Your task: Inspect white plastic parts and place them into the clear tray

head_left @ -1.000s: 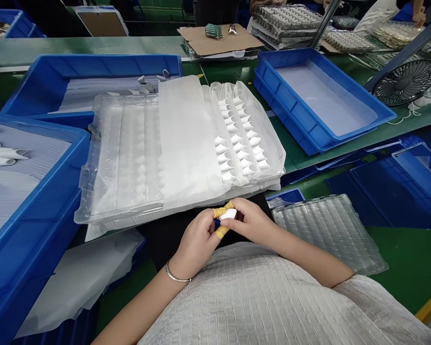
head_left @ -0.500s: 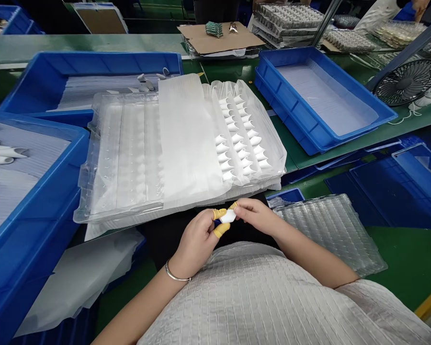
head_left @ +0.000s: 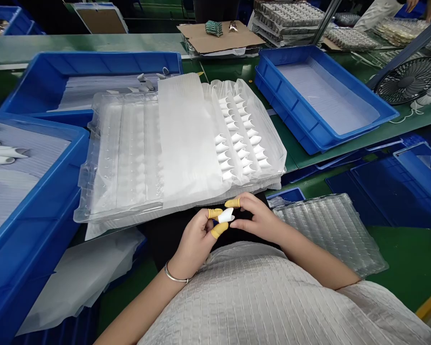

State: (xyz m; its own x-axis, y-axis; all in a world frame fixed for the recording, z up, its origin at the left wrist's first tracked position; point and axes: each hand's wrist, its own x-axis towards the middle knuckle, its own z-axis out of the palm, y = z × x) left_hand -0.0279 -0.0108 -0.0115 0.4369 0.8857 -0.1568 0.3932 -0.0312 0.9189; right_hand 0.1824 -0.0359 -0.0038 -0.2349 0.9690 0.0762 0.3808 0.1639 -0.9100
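Between the yellow-sleeved thumb and forefinger of my left hand [head_left: 197,237] is a small white tube-shaped piece [head_left: 225,215] with a slanted, pointed end toward the right. Close by its right end, my right hand [head_left: 255,218] has thumb and forefinger spread apart; a yellow cot covers that forefinger. Whether the right fingers touch the piece is hard to see. Just beyond both hands lies a clear plastic tray [head_left: 84,191] with white paper [head_left: 187,143] across its middle. Rows of similar white pieces [head_left: 242,153] sit in its right part.
Blue bins stand at the left [head_left: 32,201], back left [head_left: 104,60] and right [head_left: 323,100]; the left one holds loose white pieces [head_left: 3,152]. Another clear tray [head_left: 334,235] lies low on the right. A black fan [head_left: 409,80] is at far right, and a co-worker's hand [head_left: 412,5] behind.
My right fingers have opened and drawn back from the white piece. The piece has turned in my left hand, its slanted end now showing on the right.
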